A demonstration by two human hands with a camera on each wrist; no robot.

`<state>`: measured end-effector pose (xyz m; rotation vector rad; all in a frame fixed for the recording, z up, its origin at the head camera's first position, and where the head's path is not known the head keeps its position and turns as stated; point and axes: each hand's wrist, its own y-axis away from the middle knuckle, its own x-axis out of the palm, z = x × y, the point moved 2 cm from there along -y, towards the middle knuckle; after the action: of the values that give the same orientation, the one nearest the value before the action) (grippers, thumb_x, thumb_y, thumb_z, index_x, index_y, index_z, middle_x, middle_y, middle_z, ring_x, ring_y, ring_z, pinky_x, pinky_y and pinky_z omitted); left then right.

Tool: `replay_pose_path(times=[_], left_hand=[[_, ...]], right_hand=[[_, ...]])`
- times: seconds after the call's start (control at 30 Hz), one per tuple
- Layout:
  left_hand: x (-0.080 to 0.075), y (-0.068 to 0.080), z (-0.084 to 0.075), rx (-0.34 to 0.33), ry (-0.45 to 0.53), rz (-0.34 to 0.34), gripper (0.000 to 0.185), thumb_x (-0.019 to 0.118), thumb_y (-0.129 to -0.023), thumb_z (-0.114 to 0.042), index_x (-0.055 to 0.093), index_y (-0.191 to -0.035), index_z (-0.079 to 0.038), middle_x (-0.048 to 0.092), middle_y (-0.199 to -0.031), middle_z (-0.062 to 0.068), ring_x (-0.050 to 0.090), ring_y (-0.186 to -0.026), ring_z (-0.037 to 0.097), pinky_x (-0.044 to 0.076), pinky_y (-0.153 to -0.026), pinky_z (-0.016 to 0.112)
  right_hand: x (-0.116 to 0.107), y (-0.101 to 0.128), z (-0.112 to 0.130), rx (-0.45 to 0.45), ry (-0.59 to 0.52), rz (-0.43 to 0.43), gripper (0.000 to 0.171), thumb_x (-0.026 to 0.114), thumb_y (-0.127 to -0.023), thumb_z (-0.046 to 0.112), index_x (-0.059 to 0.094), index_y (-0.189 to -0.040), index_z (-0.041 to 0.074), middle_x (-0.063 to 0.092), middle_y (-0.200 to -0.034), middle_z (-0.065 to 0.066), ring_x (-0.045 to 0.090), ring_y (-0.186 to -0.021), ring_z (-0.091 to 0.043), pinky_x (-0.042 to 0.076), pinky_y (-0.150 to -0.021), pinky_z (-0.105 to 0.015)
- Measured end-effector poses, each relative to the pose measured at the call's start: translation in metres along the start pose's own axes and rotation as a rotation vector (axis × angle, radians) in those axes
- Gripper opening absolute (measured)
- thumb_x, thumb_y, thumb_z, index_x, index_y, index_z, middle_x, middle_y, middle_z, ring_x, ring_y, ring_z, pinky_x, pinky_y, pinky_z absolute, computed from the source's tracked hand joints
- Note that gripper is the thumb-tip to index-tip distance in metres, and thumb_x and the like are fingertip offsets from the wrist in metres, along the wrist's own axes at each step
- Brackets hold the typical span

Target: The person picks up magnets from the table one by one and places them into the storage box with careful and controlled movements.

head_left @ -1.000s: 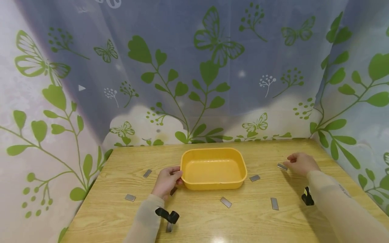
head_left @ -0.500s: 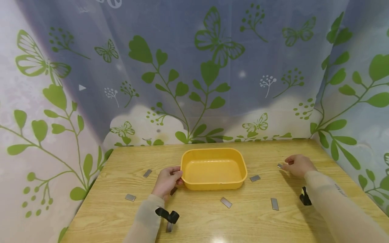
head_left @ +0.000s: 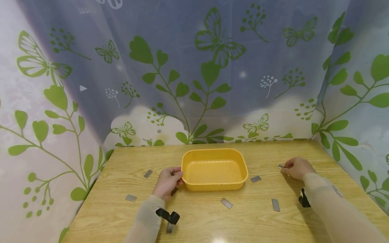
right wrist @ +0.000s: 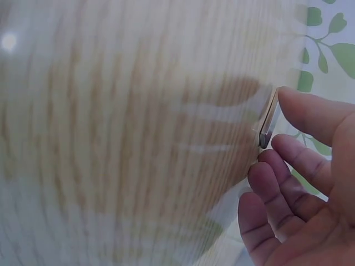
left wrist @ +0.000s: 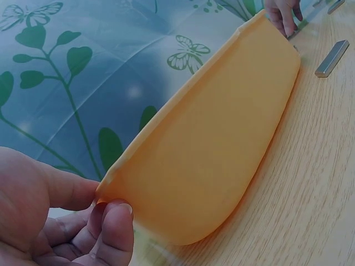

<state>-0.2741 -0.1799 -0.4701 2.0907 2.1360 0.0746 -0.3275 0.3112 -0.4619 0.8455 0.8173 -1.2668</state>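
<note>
Since a second ago the right hand (head_left: 297, 167) has drawn back a little toward the person and its fingers have closed in on the small metal plate (head_left: 281, 166) that it was only touching; the left hand has not shifted. In the right wrist view the thumb and fingertips (right wrist: 288, 149) pinch that plate (right wrist: 268, 121) by its edges, and it looks tipped up on edge against the wooden table (head_left: 209, 219), hardly lifted if at all.

The left hand (head_left: 166, 181) grips the left rim of the yellow tray (head_left: 214, 168), thumb (left wrist: 117, 227) on the outer wall and fingers curled over the lip, holding it in place.

As for progress, the tray is empty, so nothing has gone in yet; judging by this, the work is at its very start, with one plate in the fingers, well to the right of the tray.

Other plates lie flat around the tray: one just right of it (head_left: 255, 179), one in front (head_left: 226, 203), one front-right (head_left: 275, 205), one to the left (head_left: 148, 173), one front-left (head_left: 131, 198), and one half hidden under the left hand (head_left: 174, 191). Another peeks out beneath the left wrist camera mount (head_left: 168, 216). Nothing stands between the pinched plate and the tray except the plate just right of it. A butterfly-print curtain (head_left: 194, 67) closes in the table behind the tray and on both sides.
</note>
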Motion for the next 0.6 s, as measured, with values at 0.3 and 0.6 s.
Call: replay_pose_path(times=[0.3, 0.6], left_hand=[[0.0004, -0.0007, 0.0010, 0.006, 0.004, 0.001, 0.031, 0.054, -0.098, -0.006, 0.054, -0.125, 0.008, 0.059, -0.098, 0.016, 0.058, -0.071, 0.016, 0.053, -0.066, 0.027], [0.0001, -0.0008, 0.0001, 0.001, 0.000, -0.006, 0.030, 0.055, -0.097, -0.005, 0.055, -0.124, 0.008, 0.058, -0.097, 0.016, 0.058, -0.071, 0.017, 0.053, -0.066, 0.027]], right_hand=[[0.0019, -0.0029, -0.0017, 0.002, 0.010, 0.005, 0.044, 0.070, -0.087, 0.027, 0.062, -0.109, -0.010, 0.064, -0.102, -0.023, 0.060, -0.088, -0.035, 0.049, -0.076, -0.049], [0.0058, -0.0056, -0.0040, 0.020, 0.028, -0.020, 0.039, 0.070, -0.087, 0.028, 0.066, -0.107, -0.006, 0.064, -0.103, -0.022, 0.058, -0.094, -0.041, 0.047, -0.080, -0.052]])
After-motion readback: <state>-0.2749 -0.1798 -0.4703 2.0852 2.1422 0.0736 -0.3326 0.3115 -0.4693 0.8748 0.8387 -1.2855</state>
